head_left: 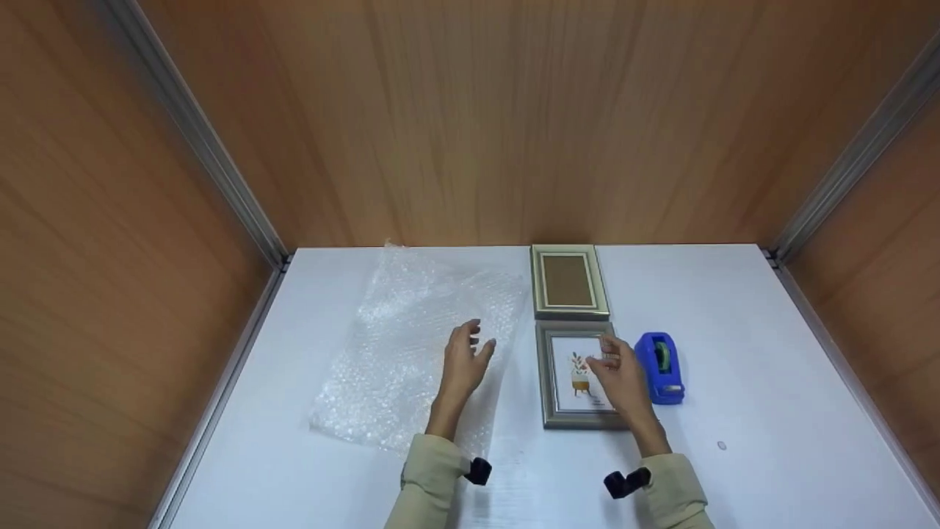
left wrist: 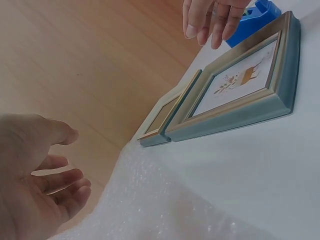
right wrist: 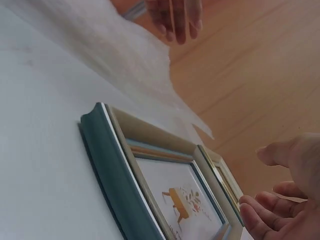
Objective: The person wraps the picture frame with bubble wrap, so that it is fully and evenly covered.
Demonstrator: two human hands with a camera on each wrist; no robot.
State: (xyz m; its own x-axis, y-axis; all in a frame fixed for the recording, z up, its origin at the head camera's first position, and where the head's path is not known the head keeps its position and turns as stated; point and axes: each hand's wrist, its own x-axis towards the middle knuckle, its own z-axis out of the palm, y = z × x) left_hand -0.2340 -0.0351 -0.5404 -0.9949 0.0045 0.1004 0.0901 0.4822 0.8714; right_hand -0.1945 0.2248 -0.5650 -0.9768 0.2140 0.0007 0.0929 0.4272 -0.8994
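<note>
My left hand (head_left: 464, 361) hovers over a sheet of bubble wrap (head_left: 396, 353), fingers loosely bent and holding nothing. Above the larger silver picture frame (head_left: 545, 382), which shows a plant-in-a-pot print, is my right hand (head_left: 621, 376); its fingers are relaxed with nothing between them. Touching the far edge of that frame lies a smaller gold picture frame (head_left: 538, 283) with a plain brown middle. In the left wrist view, the left hand (left wrist: 35, 175) is apart from both frames. The right wrist view has the right hand (right wrist: 285, 195) beside the frames, thumb and fingers spread apart.
A blue tape dispenser (head_left: 667, 378) with a green roll stands right of the silver frame. One small clear scrap (head_left: 722, 445) lies on the white table (head_left: 793, 441). Wood-grain panels (head_left: 470, 125) with metal edge strips enclose the back and both sides.
</note>
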